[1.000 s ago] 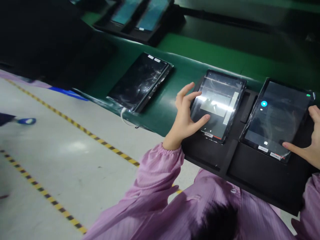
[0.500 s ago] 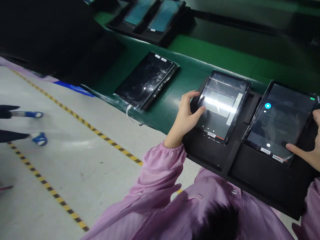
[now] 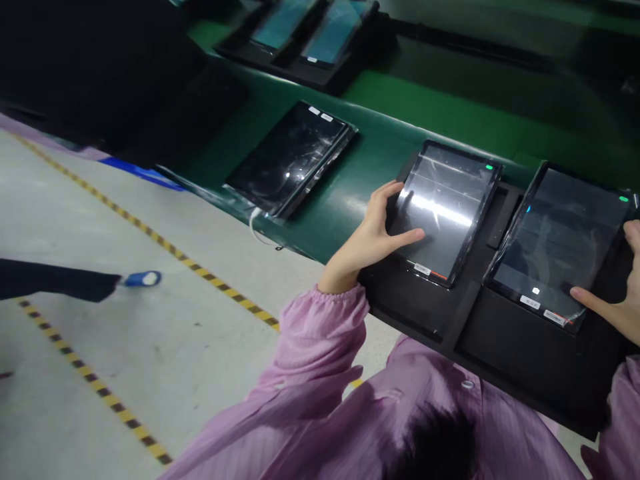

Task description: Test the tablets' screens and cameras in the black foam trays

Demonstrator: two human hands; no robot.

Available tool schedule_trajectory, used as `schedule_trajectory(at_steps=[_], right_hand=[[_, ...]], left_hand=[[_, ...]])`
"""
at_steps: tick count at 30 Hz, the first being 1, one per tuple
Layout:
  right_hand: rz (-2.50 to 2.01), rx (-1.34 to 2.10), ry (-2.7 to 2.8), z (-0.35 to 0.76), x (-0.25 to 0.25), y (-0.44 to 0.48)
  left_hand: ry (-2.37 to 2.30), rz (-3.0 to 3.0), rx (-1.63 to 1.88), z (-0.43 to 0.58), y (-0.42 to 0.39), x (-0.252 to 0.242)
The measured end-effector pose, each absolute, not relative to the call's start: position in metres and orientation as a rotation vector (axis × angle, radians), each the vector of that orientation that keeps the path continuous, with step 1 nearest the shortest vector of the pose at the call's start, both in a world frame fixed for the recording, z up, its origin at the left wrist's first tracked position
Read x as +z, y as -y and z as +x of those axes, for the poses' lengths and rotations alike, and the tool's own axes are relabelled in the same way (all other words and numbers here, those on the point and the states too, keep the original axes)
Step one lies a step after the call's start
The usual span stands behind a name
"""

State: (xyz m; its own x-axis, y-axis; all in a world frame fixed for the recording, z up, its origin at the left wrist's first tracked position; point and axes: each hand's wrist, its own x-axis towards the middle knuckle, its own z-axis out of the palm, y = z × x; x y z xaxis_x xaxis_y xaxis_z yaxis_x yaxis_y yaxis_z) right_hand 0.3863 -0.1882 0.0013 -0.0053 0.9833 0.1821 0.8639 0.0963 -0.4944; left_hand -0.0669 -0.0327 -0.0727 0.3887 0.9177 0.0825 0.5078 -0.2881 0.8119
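Note:
Two tablets lie side by side in a black tray [image 3: 500, 347] on the green conveyor belt [image 3: 425, 107]. My left hand [image 3: 370, 237] grips the left tablet [image 3: 450, 207] at its left edge, fingers curled over the rim and thumb laid on the screen. That screen is dark with glare and a small green dot at its top right. At the frame's right edge, my right hand [image 3: 620, 307] holds the right tablet [image 3: 555, 240], thumb on its lower right corner and fingers at its right side. Both sleeves are pink.
A third, dark tablet [image 3: 290, 157] in film lies loose on the belt to the left, a white cable hanging below it. Another tray [image 3: 310, 33] with two tablets sits farther up the belt. Another person's leg and blue shoe [image 3: 143, 278] cross the taped grey floor.
The white window on the left tablet and the blue circle on the right tablet have gone. My left thumb slid right across the screen. The passer-by's shoe moved right.

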Motion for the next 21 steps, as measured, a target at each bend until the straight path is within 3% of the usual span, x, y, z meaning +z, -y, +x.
schedule_trajectory(at_steps=[21], right_hand=[[-1.868,0.383,1.885,0.381,0.007,0.188]], left_hand=[[-1.132,2.054,0.563,-0.076,0.033,-0.064]])
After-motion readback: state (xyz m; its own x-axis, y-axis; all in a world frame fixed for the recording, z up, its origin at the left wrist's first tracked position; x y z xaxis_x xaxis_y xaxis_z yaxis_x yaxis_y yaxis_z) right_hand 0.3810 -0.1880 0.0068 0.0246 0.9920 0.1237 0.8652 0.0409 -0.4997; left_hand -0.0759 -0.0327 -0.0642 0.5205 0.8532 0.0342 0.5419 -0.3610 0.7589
